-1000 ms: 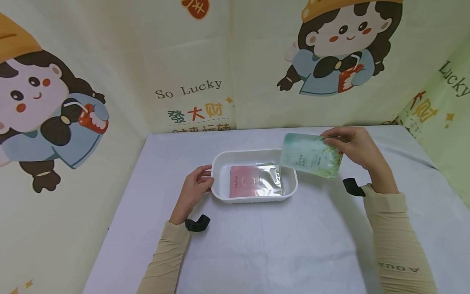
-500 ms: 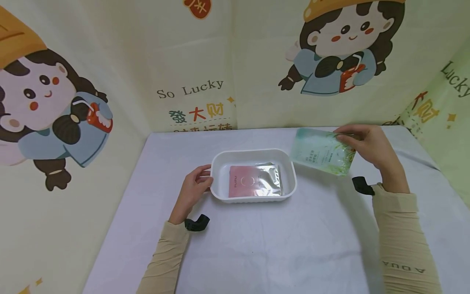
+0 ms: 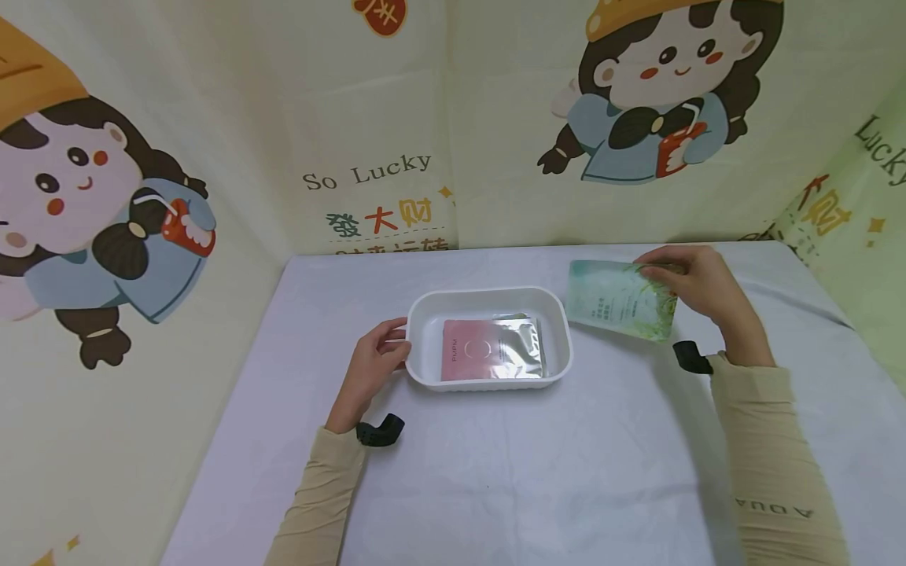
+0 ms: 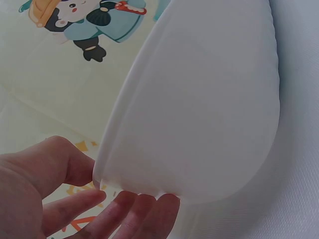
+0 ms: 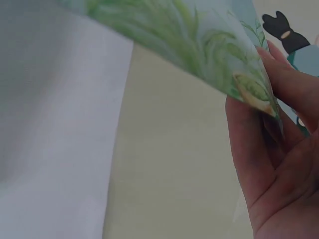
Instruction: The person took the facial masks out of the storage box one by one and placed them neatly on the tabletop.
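Note:
A white plastic tray (image 3: pixel 488 295) stands on the table, with my left hand (image 3: pixel 375 358) at its left end. In the left wrist view the thumb is at the tray's rim and the fingers (image 4: pixel 122 209) lie against its outer wall. Inside the tray lies a pink-and-silver face mask packet (image 3: pixel 474 350), with the edge of something flat under it. My right hand (image 3: pixel 697 287) pinches a green face mask packet (image 3: pixel 619 299) by its right end, thumb on the near face. The packet is tilted beside the tray's right end. Its lower corner shows close in the right wrist view.
White cloth (image 3: pixel 488 472) covers the table. A cream backdrop (image 3: pixel 495 157) with cartoon figures and lettering hangs right behind its far edge and along the left side. A black wrist camera (image 3: pixel 381 431) sits at the left wrist, another at the right.
The right hand has moved the green packet rightward from over the tray's right end to beside it, then slightly back left and down. The left hand and tray have stayed put.

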`<control>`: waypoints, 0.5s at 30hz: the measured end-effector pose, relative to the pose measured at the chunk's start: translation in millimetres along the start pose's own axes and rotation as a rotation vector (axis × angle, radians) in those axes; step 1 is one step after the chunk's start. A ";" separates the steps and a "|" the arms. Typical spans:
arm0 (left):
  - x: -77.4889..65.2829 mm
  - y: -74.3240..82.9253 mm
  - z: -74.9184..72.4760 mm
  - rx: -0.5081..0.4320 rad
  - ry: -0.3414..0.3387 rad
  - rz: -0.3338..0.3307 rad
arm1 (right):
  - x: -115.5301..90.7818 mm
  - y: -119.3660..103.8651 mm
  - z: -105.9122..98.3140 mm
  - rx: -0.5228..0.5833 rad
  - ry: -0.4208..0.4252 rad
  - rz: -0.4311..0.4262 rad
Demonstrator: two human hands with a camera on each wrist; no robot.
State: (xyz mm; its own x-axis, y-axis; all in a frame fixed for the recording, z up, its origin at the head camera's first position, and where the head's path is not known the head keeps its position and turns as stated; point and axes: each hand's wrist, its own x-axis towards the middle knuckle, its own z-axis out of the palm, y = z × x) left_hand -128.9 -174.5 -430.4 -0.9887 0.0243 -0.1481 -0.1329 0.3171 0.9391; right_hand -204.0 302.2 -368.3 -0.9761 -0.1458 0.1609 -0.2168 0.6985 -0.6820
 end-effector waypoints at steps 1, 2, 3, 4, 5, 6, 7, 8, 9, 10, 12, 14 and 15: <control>0.7 -2.6 0.1 -0.003 0.003 0.002 | 1.7 1.4 2.0 -0.008 -0.006 -0.008; 1.0 -4.2 0.2 -0.004 0.005 0.005 | 3.5 2.8 4.0 -0.016 -0.013 -0.015; 1.1 -5.5 0.3 -0.004 0.008 0.008 | 5.4 4.0 5.9 -0.022 -0.022 -0.023; 1.2 -6.2 0.5 -0.005 0.010 0.011 | 7.2 5.3 7.8 -0.034 -0.027 -0.028; 0.9 -6.4 0.6 -0.006 0.011 0.014 | 9.1 6.6 9.4 -0.045 -0.031 -0.032; 0.5 -6.2 0.7 -0.007 0.011 0.015 | 10.9 7.9 10.9 -0.054 -0.035 -0.034; 0.1 -6.0 0.8 -0.009 0.011 0.017 | 12.6 9.4 12.3 -0.066 -0.035 -0.032; -0.2 -5.7 1.0 -0.011 0.011 0.019 | 14.2 10.8 13.6 -0.076 -0.036 -0.032; -0.6 -5.2 1.2 -0.012 0.011 0.018 | 15.7 12.2 14.9 -0.087 -0.035 -0.033; -0.9 -5.0 1.4 -0.011 0.009 0.020 | 17.1 13.8 16.1 -0.098 -0.035 -0.034; -1.2 -5.2 1.8 -0.011 0.009 0.017 | 19.7 16.9 18.7 -0.115 -0.038 -0.034; -1.3 -6.0 2.1 -0.012 0.010 0.012 | 22.5 19.5 21.4 -0.127 -0.046 -0.036; -1.4 -6.5 2.1 -0.013 0.010 0.012 | 23.9 20.3 22.8 -0.127 -0.053 -0.030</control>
State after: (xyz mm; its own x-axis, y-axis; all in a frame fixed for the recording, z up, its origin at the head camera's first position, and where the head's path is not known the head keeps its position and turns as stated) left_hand -126.6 -174.6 -437.0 -0.9908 0.0185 -0.1341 -0.1222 0.3048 0.9446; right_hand -231.9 296.9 -394.6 -0.9692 -0.2026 0.1402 -0.2462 0.7756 -0.5812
